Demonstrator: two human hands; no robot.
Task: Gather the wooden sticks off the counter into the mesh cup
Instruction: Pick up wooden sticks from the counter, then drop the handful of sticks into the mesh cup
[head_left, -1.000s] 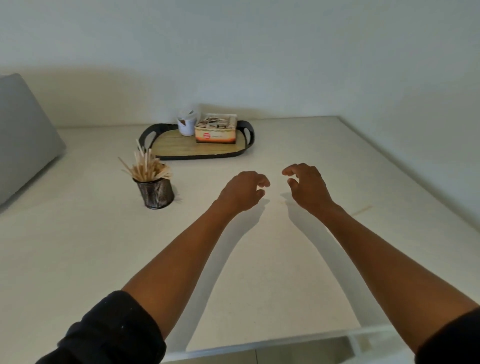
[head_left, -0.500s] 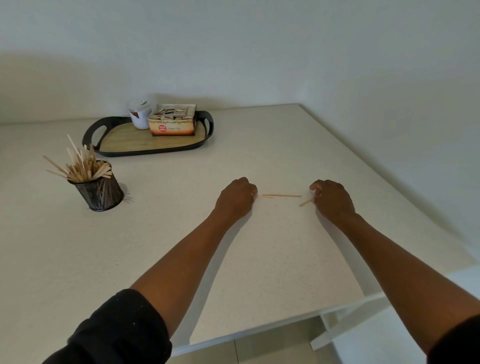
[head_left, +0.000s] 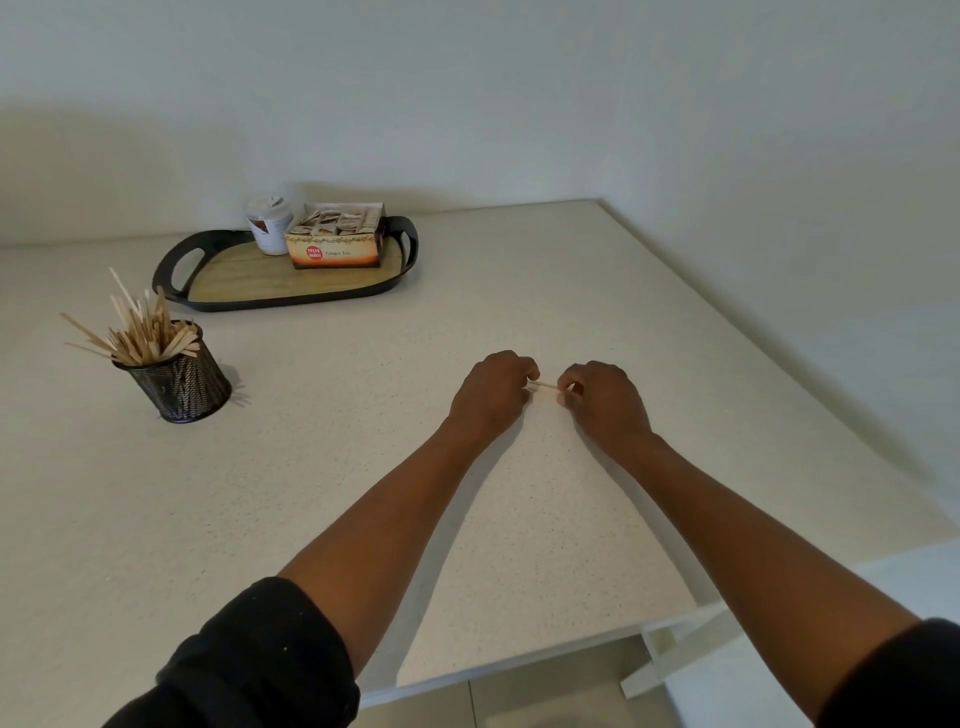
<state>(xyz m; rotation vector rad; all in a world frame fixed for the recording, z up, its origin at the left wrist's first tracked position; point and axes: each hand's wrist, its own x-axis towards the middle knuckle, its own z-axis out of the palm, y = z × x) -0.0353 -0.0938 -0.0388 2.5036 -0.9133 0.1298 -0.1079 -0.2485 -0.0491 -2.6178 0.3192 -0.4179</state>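
Both hands are down on the pale speckled counter (head_left: 363, 467), close together near its middle. The left hand (head_left: 493, 395) is curled, fingertips pinched on one end of a thin wooden stick (head_left: 544, 385). The right hand (head_left: 602, 402) has its thumb and forefinger closed on the other end. Only a short stretch of the stick shows in the gap between them, lying roughly level, just above or right on the surface; hard to say which from here.

Over to the left, well apart from the hands, stands the black mesh cup (head_left: 179, 387), upright on the counter. It's crammed with wooden sticks (head_left: 140, 332), fanning out above the rim at all angles, a few leaning far out to the left.

Behind the cup, near the wall, sits a dark oval tray (head_left: 171, 265) with cut-out handles and a wood-look floor. On it, a cardboard tea box (head_left: 335, 252) packed with sachets, and touching or just beside its left end, a small white tub (head_left: 270, 223) with a label.

Forearms (head_left: 395, 535) are bare, black sleeves (head_left: 260, 660) pushed up past the elbows. The counter's front corner ends just right of the right arm, with tiled floor below.
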